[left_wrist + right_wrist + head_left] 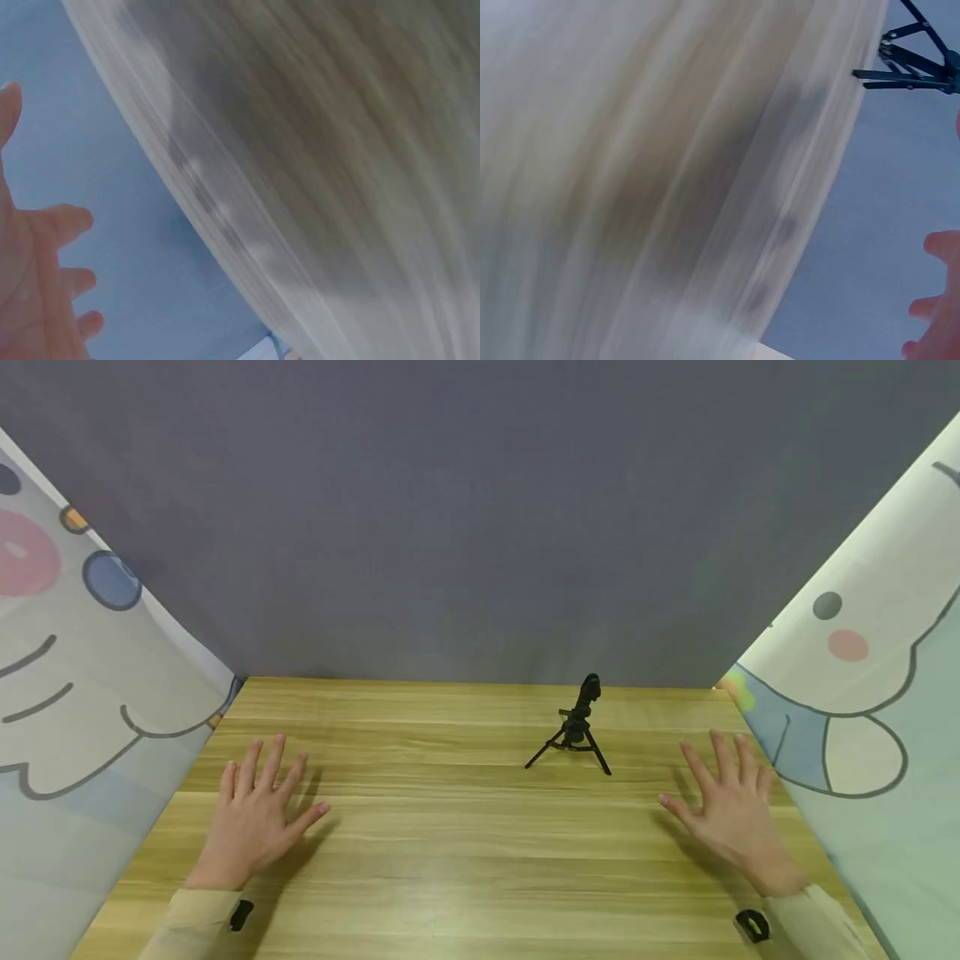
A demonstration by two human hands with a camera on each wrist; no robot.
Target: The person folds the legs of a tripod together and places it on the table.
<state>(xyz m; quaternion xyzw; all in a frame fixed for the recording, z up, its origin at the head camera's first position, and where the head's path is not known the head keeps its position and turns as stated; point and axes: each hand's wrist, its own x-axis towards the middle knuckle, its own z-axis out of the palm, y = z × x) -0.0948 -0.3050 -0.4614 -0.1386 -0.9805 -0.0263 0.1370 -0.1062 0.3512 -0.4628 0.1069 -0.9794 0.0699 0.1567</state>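
Observation:
A small black tripod (576, 727) stands upright on the wooden table (450, 835), right of the middle and toward the back, its legs spread. My left hand (258, 818) is at the table's left side, palm down with fingers spread and nothing in it. On the right side, my right hand (731, 818) has its fingers fanned out too, holding nothing; of the two hands it is the nearer to the tripod. Both hands cast shadows on the wood. In the right wrist view, part of the tripod's legs (919, 67) shows at the top right corner.
Behind the table rises a dark grey panel (480, 527). Cartoon-printed cloths hang along the left side (90, 693) and the right side (862, 693). A black band piece sits at each wrist, by the light sleeves (195, 914).

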